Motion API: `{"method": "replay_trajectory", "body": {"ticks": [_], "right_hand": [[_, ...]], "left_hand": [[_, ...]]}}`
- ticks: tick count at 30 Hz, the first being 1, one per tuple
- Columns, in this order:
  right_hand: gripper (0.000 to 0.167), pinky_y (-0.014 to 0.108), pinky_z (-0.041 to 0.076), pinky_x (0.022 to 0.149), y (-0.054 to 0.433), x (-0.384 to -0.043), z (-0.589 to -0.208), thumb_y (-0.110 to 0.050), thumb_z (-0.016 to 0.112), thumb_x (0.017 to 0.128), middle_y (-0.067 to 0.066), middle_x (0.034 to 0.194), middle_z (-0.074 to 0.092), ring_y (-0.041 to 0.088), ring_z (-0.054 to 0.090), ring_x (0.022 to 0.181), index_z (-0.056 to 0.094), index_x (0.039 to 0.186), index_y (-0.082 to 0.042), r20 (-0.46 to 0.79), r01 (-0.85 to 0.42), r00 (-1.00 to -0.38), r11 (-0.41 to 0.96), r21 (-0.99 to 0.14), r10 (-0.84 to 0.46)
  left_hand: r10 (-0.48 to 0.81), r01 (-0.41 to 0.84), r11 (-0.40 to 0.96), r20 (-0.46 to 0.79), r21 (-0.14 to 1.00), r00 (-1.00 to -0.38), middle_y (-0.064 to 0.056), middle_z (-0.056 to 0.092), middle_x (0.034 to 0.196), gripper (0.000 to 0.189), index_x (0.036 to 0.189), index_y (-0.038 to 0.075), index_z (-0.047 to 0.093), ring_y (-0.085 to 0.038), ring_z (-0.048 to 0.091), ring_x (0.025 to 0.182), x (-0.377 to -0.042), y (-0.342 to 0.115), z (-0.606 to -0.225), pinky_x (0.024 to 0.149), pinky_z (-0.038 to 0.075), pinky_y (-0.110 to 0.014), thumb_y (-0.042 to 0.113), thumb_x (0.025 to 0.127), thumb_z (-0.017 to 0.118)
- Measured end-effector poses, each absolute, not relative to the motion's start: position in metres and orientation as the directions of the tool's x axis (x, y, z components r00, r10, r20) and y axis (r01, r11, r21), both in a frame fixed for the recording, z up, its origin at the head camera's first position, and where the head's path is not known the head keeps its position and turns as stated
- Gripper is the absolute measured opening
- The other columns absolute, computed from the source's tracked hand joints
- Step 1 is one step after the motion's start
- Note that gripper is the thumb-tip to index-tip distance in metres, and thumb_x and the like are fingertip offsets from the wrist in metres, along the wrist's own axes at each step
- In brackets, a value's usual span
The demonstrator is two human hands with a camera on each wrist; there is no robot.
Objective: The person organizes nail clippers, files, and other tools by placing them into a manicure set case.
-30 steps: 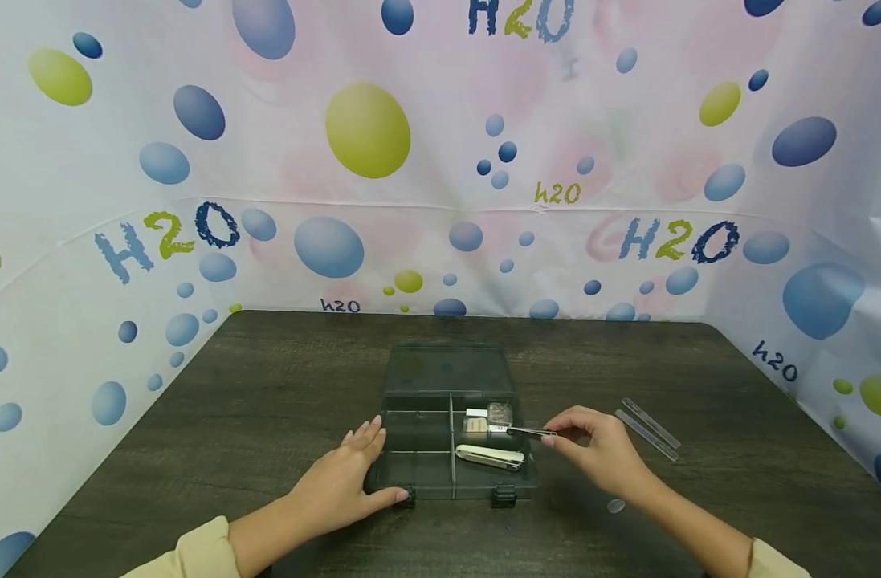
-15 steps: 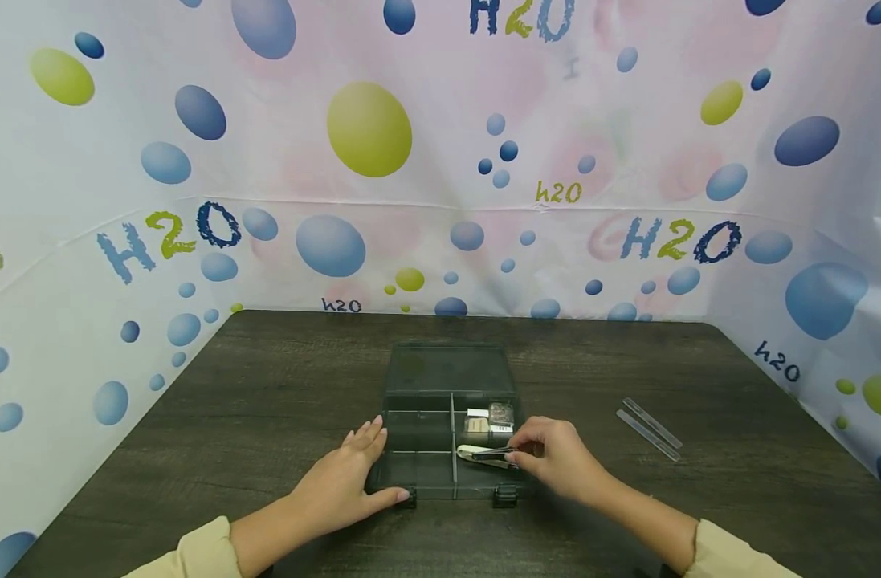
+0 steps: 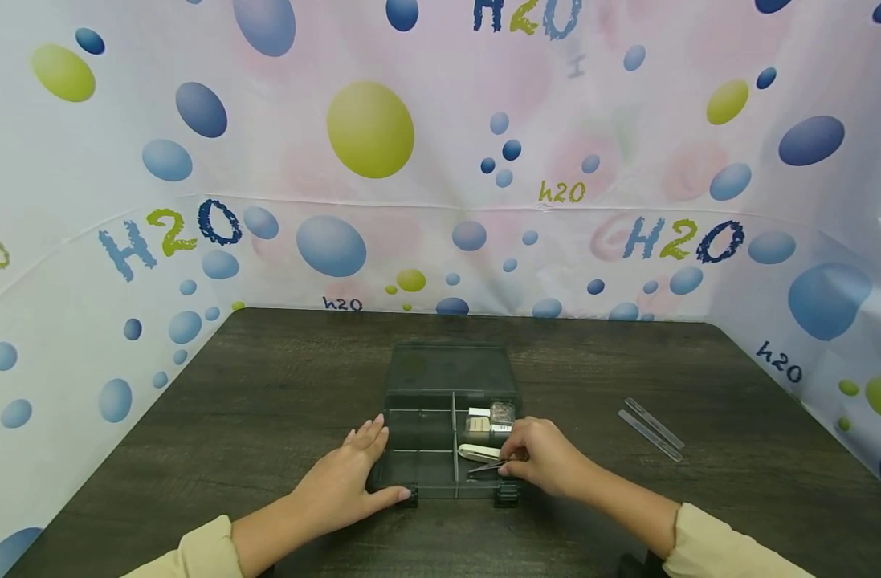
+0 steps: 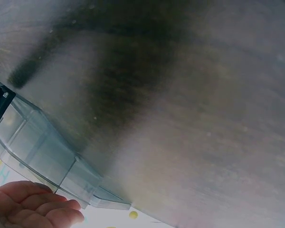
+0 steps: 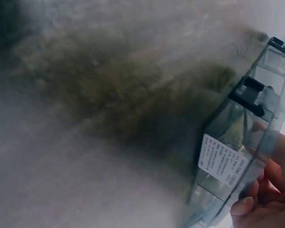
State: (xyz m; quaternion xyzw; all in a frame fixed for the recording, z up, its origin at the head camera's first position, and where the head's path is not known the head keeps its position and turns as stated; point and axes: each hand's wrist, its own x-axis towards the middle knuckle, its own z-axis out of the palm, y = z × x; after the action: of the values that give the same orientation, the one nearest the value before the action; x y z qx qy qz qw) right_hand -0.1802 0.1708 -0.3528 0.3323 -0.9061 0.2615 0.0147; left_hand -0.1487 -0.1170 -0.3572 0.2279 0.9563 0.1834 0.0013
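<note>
A transparent dark plastic organizer box [image 3: 418,487] lies with its lid laid back. My left hand [image 3: 346,474] rests at its left side, fingers extended along the edge and thumb near a front latch; the left wrist view shows part of this hand [image 4: 33,206] at the box's rim. My right hand [image 3: 544,457] pinches slim metal tweezers [image 3: 483,466] low over the front right compartment. Just behind them a cream-handled nail clipper [image 3: 478,453] lies in the same compartment. In the right wrist view my fingers [image 5: 275,173] reach inside the box wall, partly seen through it.
Small containers [image 3: 479,425] occupy the rear right compartment. A light divider [image 3: 454,441] separates the left and right compartments. Two clear strips [image 3: 650,434] lie on the dark table [image 3: 267,377] to the right. A white label [image 5: 223,159] is stuck on the box's outside wall.
My right hand has moved left and toward the front with the tweezers, from beside the rear containers, across the nail clipper, to in front of it. The left hand stays in place.
</note>
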Motion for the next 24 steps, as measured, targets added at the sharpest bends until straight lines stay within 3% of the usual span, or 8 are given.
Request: {"method": "replay_trajectory", "body": {"ticks": [15,24], "right_hand": [[0.006,0.016,0.035,0.051,0.1671,-0.1849,-0.3455,-0.010,0.077,0.074,-0.008,0.061,0.051,-0.004,0.035,0.057,0.071,0.071,-0.009,0.094,-0.619,-0.747,0.638,-0.457,-0.658],[0.004,0.015,0.035,0.049,0.1701,-0.1860,-0.3445,-0.008,0.076,0.074,-0.006,0.062,0.055,-0.005,0.036,0.054,0.072,0.073,-0.008,0.103,-0.605,-0.747,0.608,-0.513,-0.656]], "left_hand": [[0.430,0.430,0.832,0.081,0.352,-0.899,-0.027,0.035,0.143,0.084,0.131,-0.011,0.046,-0.043,0.038,0.130,-0.1481,-0.1165,-0.3566,0.096,0.042,-0.056,0.050,0.078,0.068],[0.436,0.440,0.829,0.095,0.346,-0.895,-0.028,0.036,0.143,0.083,0.131,-0.011,0.046,-0.043,0.040,0.129,-0.1482,-0.1166,-0.3566,0.094,0.043,-0.056,0.051,0.078,0.067]]}}
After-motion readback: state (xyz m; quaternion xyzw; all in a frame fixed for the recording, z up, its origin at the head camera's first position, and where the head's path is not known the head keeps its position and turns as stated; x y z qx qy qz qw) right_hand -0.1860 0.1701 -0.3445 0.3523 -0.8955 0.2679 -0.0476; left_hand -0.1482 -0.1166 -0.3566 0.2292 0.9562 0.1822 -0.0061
